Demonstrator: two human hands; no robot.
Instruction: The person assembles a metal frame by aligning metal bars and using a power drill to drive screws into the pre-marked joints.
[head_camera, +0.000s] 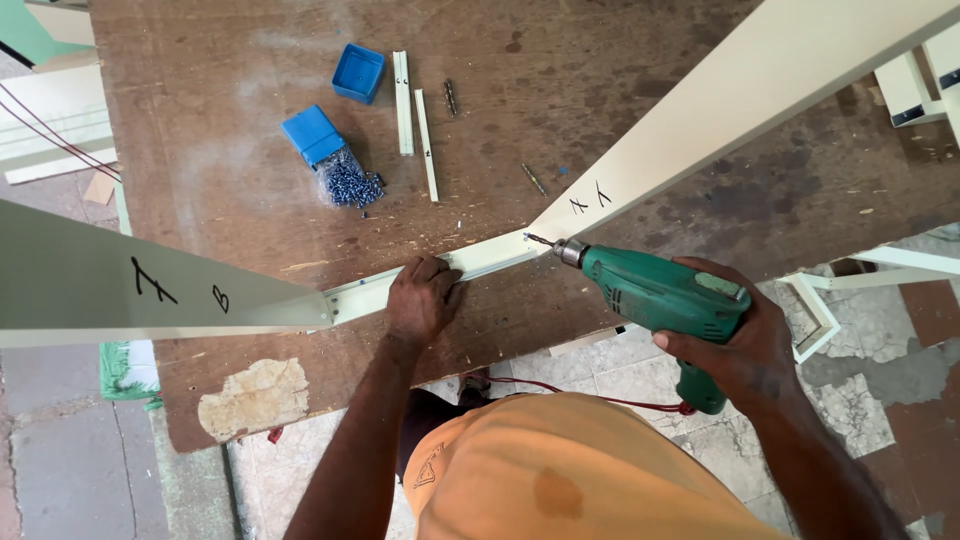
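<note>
The left hand (425, 298) presses flat, fingers spread, on the cream rail (440, 272) lying across the tabletop (250, 180). The right hand (745, 345) grips the green drill (665, 295), whose bit points left along the rail's end.

Counted per kind, fast pass. Hands: two, the left hand (424, 296) and the right hand (745, 345). Green drill (660, 300): one. Large cream panels: two, a left panel (120, 285) and a right panel (740, 95). Cream rail (440, 272) between the panels: one. Loose cream strips on the bench (230, 170): two, a wider strip (402, 88) and a thinner strip (427, 145). Blue plastic boxes: two, an open box (358, 72) and a lid-side-up box (312, 133). Screw pile (350, 183): one heap, single screws too small to count. Loose drill bits: two, a dark bit (450, 96) and a second bit (533, 179). Red cord (600, 400): one.
</note>
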